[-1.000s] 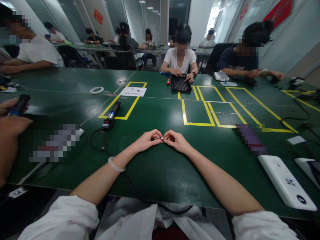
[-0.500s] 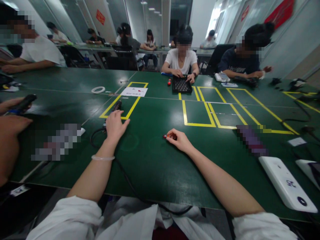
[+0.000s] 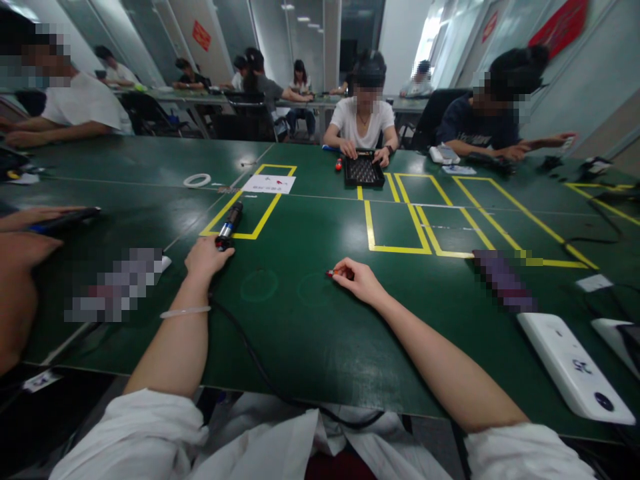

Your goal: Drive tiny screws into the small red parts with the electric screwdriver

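Observation:
My left hand [image 3: 207, 257] is closed at the near end of a dark cylindrical tool [image 3: 229, 223] with silver and blue bands. The tool lies at a slant, its far end inside a yellow taped box. From under this hand a black cable [image 3: 250, 350] runs down over the table's near edge. My right hand [image 3: 357, 280] rests on the green table, pinching a small red and orange piece [image 3: 331, 273]; its fingers cover most of it, so its kind is unclear. Two faint circles mark the tabletop between my hands.
A white printed sheet [image 3: 270, 184] and a white ring [image 3: 197, 181] lie farther off. At right are a purple-dark phone-like slab [image 3: 504, 281] and a white power bank [image 3: 575, 367]. Across the table a person handles a black tray [image 3: 364, 175]. Another person's hand is at far left.
My left hand has drawn back and to the left, from over the tool to its near end, exposing the silver and blue bands. My right hand has stayed put.

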Available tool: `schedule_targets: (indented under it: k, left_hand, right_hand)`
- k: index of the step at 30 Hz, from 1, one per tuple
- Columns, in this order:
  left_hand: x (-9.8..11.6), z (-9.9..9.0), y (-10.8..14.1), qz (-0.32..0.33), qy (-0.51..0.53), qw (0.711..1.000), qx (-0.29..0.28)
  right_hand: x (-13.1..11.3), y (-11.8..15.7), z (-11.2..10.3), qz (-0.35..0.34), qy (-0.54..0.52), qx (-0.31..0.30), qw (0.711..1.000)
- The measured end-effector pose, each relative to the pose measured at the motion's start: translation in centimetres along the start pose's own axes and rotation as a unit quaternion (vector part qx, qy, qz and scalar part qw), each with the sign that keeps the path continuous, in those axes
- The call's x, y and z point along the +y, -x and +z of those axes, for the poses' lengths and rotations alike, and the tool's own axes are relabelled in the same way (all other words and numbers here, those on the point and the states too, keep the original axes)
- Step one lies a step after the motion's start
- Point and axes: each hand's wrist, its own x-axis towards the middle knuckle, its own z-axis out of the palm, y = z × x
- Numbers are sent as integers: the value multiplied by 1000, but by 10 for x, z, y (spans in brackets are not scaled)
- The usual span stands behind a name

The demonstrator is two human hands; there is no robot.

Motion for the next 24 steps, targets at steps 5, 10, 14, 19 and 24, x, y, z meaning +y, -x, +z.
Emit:
schedule_targets:
  k: [5,10,14,19,24]
  left_hand:
    - [13,2,8,7,23,1000,16]
    - [44,5,24,53,-16,998,2]
    - [77,10,45,111,-40,993,-7]
    - [119,22,77,219,-6,976,-10]
    - [152,33,110,318,52,946,-22]
  right_hand:
    - [0,0,0,-4,-3,1,1000]
    - [0,0,0,-8,-4,-1,1000]
    - [0,0,0,-12,-4,1,1000]
    - [-1,0,1,-21,-12,-3,1000]
    - [0,0,3,-33,-15,2,999]
